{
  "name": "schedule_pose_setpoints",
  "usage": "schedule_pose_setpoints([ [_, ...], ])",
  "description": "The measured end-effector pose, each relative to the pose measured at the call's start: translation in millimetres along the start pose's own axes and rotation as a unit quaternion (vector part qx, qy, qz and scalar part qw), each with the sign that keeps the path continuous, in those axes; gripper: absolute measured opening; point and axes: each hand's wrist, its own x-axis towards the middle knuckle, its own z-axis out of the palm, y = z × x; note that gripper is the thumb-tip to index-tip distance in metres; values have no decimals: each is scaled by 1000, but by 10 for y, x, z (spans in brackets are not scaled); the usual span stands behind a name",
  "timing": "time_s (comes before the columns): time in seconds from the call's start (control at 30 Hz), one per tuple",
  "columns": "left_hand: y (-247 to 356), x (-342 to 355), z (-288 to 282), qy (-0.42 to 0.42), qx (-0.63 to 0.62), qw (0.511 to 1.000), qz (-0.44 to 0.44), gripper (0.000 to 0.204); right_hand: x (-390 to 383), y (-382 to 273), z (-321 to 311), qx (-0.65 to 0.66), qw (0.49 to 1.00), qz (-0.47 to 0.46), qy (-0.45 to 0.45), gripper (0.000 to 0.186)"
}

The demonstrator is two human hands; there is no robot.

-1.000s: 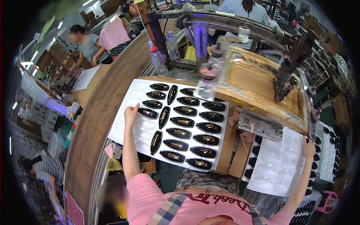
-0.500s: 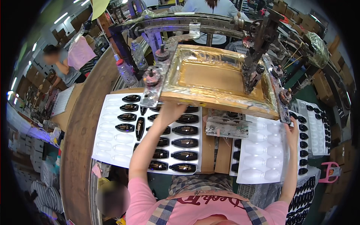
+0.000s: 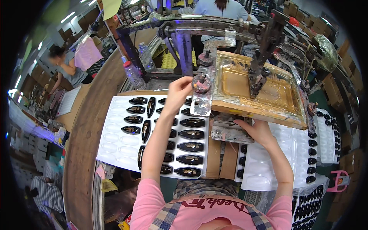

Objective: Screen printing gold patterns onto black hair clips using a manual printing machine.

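A wooden-framed printing screen (image 3: 245, 108), gold-stained inside, hangs in a metal press in front of me. My left hand (image 3: 179, 94) is at its left side, fingers curled against a paint-smeared clamp knob (image 3: 201, 83) above a metal bracket (image 3: 201, 108). Below the screen's front edge, my right hand (image 3: 260, 132) reaches over a worn metal fixture (image 3: 230, 130). Its thumb stretches across the fixture, while the other fingers are partly hidden; what they hold, if anything, does not show. Glossy black bottle-shaped pieces with gold print (image 3: 191, 134) lie in the white moulded tray (image 3: 111, 147) at left.
Another white tray (image 3: 264, 168) lies at right, with black pieces (image 3: 311, 161) beside it. Plastic bottles (image 3: 133, 74) stand behind the left tray. A curved wooden table edge (image 3: 86, 145) runs along the left. A pink stool (image 3: 339, 182) stands at far right. Other people work nearby.
The screen has shifted right. My left hand has moved up from under its front edge to the knob. My right hand has left its right corner and come inward to the fixture.
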Motion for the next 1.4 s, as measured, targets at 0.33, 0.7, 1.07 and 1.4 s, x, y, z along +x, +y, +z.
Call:
schedule_pose_setpoints([
  [0.33, 38, -1580, -1820, 285, 221, 930, -74, 19, -377, 990, -232, -53, 979, 170, 99, 39],
  [0.7, -297, -2311, -2595, 370, 366, 831, -195, 32, -439, 3389, -1235, -384, 868, 315, -7, 42],
  [1.07, -214, -1569, -1761, 327, 505, 799, -3, 17, -726, 3333, -1220, -357, 878, 315, 40, 47],
  [1.4, -464, -319, 265, -95, 375, 918, 84, 26, -786, 1883, -835, 44, 975, 133, 172, 34],
])
